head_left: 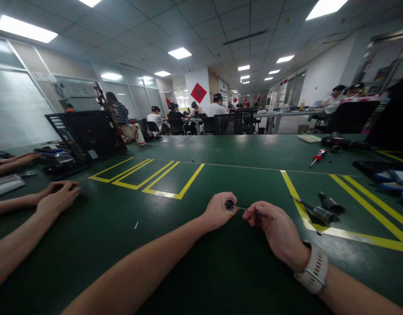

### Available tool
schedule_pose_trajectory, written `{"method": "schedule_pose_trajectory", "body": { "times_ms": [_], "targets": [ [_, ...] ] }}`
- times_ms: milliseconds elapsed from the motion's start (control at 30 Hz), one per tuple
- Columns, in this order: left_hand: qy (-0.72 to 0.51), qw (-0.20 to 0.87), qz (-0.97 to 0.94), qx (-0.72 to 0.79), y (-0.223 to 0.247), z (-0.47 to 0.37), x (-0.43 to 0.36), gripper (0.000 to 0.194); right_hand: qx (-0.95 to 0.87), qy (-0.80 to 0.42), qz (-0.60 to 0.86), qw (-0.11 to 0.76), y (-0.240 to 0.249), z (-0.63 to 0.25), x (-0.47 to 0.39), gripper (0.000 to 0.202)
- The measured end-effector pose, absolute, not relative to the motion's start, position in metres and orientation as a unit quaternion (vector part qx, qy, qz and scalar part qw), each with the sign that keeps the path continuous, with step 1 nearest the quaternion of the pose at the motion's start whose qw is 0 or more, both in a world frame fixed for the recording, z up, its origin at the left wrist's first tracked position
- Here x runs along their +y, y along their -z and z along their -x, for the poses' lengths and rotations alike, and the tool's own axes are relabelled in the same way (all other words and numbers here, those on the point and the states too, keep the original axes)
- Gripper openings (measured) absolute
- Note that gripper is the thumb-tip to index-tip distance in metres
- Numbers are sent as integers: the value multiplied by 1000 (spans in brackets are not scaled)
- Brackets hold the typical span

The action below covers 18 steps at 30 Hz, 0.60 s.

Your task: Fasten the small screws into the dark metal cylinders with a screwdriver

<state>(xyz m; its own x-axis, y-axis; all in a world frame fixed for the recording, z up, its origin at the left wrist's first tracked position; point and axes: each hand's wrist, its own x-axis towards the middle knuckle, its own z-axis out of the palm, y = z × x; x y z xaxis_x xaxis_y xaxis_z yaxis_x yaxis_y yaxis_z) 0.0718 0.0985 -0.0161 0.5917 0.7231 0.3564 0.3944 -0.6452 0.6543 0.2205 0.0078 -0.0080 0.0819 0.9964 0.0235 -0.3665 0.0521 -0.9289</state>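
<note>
My left hand (218,211) is wrapped round a small dark cylindrical part (229,204), its round open end facing my right side. Between the fingertips of my right hand (270,221) is a thin metal tool (241,208), whose tip reaches the rim of the part. Whether the tip is inside the opening is too small to tell. To the right, two dark metal cylindrical parts lie on the green table; one (324,215) has a thin shaft pointing left, the other (331,203) is just behind it. A tiny dark piece (319,233) lies near them on yellow tape.
A red-handled screwdriver (319,155) and a dark power tool (342,142) lie at the back right. Blue-handled tools (393,179) are at the right edge. Another person's hands (59,199) rest on the green table (175,236) at left, near a black frame (90,135).
</note>
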Motion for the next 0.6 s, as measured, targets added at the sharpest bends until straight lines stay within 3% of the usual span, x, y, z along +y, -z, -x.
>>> {"method": "schedule_pose_trajectory", "body": {
  "times_ms": [267,433,600],
  "targets": [
    [-304,204,-847,387,17,-72,97,8,-440,-491,442,608,11,-217,6,19],
    [-305,173,-850,394,18,-72,96,5,-433,-522,434,593,9,-216,6,19],
    [-317,214,-843,377,20,-71,99,7,-402,-564,406,597,8,-219,8,18]
  ]
}}
